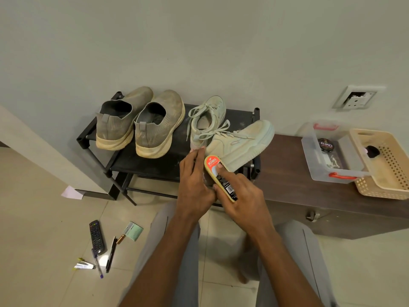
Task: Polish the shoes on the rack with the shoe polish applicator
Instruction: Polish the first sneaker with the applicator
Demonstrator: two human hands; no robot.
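Hands [218,187] gripping oblong foam applicator [221,177], pale sneaker [241,142]

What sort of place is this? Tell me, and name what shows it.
Probably a room in a home, perhaps near the entrance: a low shoe rack against a plain wall, a tiled floor, and a TV remote lying on it.
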